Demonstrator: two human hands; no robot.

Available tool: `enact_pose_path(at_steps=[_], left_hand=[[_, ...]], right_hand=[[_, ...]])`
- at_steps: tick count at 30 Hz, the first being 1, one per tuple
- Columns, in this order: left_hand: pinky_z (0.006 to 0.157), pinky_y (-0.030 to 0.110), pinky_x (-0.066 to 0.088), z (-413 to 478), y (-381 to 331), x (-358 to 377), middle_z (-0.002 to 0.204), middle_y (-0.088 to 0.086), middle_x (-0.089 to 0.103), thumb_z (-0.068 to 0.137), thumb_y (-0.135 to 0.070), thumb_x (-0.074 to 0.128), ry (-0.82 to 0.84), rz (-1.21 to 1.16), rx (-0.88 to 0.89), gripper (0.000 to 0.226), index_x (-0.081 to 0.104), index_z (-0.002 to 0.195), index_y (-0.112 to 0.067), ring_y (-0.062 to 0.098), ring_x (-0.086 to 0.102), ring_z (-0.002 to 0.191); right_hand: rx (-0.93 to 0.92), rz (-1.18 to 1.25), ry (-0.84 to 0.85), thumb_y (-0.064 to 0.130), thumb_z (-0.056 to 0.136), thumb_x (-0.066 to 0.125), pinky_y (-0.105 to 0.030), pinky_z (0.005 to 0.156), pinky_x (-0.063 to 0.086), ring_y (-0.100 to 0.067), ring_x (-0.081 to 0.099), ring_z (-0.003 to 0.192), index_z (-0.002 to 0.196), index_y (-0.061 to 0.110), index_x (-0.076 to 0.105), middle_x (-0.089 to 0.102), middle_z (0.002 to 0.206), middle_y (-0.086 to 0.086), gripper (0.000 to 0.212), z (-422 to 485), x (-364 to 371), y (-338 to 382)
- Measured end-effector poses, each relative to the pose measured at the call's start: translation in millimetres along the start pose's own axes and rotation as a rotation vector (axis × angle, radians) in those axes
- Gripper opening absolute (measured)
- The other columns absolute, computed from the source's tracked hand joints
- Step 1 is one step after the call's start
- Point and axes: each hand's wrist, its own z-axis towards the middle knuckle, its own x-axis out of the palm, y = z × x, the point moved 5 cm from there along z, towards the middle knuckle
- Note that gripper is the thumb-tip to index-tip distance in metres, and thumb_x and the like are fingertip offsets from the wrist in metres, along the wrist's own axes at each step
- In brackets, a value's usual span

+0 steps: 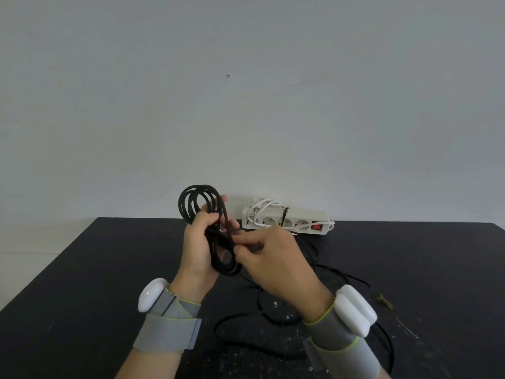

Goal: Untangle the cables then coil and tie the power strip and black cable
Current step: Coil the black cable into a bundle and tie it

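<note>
The left hand (196,247) grips the coiled black braided cable (196,203) above the dark desk (82,283), so the loops cannot spread; the right hand (276,258) pinches a strand at 3 o'clock, probably for tying; the white plastic power strip (300,214) lies at 1 o'clock.

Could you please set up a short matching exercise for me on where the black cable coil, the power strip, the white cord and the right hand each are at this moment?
Things
1. black cable coil
2. power strip
3. white cord
4. right hand

Places
A. bundled on top of the strip
B. at the far edge of the table, by the wall
C. pinching a strand at the coil's side
D. gripped in the left hand, raised above the table

Pairs: 1-D, 2-B, 3-A, 4-C
</note>
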Motion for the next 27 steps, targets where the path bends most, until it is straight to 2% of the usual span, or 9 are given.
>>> enact_pose_path(at_steps=[3,5,7,10,13,15,20,23,27], left_hand=[[0.059,0.028,0.055,-3,-4,1,0.057,0.000,0.063,0.091,-0.014,0.057,-0.060,0.161,0.075,0.022,0.074,0.079,-0.023,0.015,0.065,0.058],[0.056,0.026,0.051,-2,-5,0,0.054,-0.002,0.060,0.088,-0.010,0.061,-0.096,0.226,0.088,0.031,0.074,0.066,-0.026,0.013,0.061,0.053],[0.050,0.023,0.046,-1,-7,0,0.052,-0.004,0.053,0.089,-0.004,0.056,-0.080,0.163,0.079,0.029,0.073,0.077,-0.024,0.009,0.052,0.046],[0.042,0.018,0.038,4,-16,-5,0.068,-0.002,0.056,0.090,0.003,0.048,-0.097,0.030,0.074,0.024,0.063,0.100,-0.013,0.005,0.039,0.042],[0.038,0.015,0.032,9,-29,-16,0.071,-0.002,0.056,0.092,-0.001,0.047,-0.076,-0.007,0.070,0.021,0.063,0.097,-0.013,0.002,0.033,0.038],[0.037,0.014,0.030,11,-37,-23,0.067,-0.004,0.053,0.094,-0.006,0.048,-0.065,0.007,0.071,0.017,0.063,0.094,-0.015,0.001,0.030,0.037],[0.037,0.015,0.028,14,-45,-35,0.061,-0.008,0.042,0.089,-0.021,0.058,-0.059,0.072,0.075,0.004,0.060,0.087,-0.018,0.002,0.028,0.037],[0.037,0.016,0.030,15,-39,-34,0.060,-0.006,0.043,0.083,-0.026,0.065,-0.029,0.173,0.058,0.013,0.057,0.080,-0.016,0.003,0.029,0.037],[0.038,0.018,0.032,10,-21,-22,0.062,-0.003,0.046,0.064,-0.042,0.077,0.082,0.289,0.004,0.047,0.059,0.091,-0.008,0.005,0.031,0.039]], right_hand=[[0.031,-0.028,0.011,0.012,0.084,0.055,-0.022,0.051,0.046,-0.005,0.044,0.039,0.081,0.015,0.075,0.049,0.039,0.013,0.020,-1,5,-1],[0.057,-0.020,0.040,0.013,0.085,0.056,-0.022,0.045,0.045,-0.005,0.044,0.035,0.081,0.018,0.072,0.051,0.039,0.013,0.018,-2,4,-2],[0.102,0.056,0.076,0.015,0.087,0.059,-0.015,0.039,0.039,-0.003,0.045,0.031,0.095,0.018,0.068,0.060,0.051,0.009,0.013,-1,2,-4],[0.115,0.059,0.098,0.024,0.085,0.067,-0.015,0.044,0.039,-0.002,0.046,0.035,0.090,0.019,0.060,0.064,0.063,0.001,0.009,1,-8,-8],[0.105,-0.050,0.216,0.031,0.084,0.069,-0.013,0.052,0.040,-0.003,0.050,0.047,0.082,0.021,0.064,0.064,0.059,0.005,0.010,1,-26,-15],[0.132,-0.035,0.283,0.026,0.084,0.069,-0.015,0.053,0.041,-0.007,0.051,0.052,0.079,0.022,0.067,0.063,0.057,0.006,0.007,-1,-42,-24],[0.251,0.038,0.195,0.000,0.086,0.062,-0.027,0.055,0.041,-0.017,0.047,0.052,0.081,0.010,0.067,0.062,0.059,-0.001,0.012,-5,-81,-55],[0.246,0.090,0.141,-0.005,0.087,0.059,-0.026,0.059,0.042,-0.018,0.047,0.054,0.082,0.006,0.066,0.063,0.060,-0.003,0.014,-8,-92,-61],[0.127,0.166,0.089,0.002,0.087,0.063,-0.017,0.060,0.046,-0.014,0.053,0.054,0.085,0.012,0.068,0.061,0.055,0.001,0.011,-7,-87,-42]])
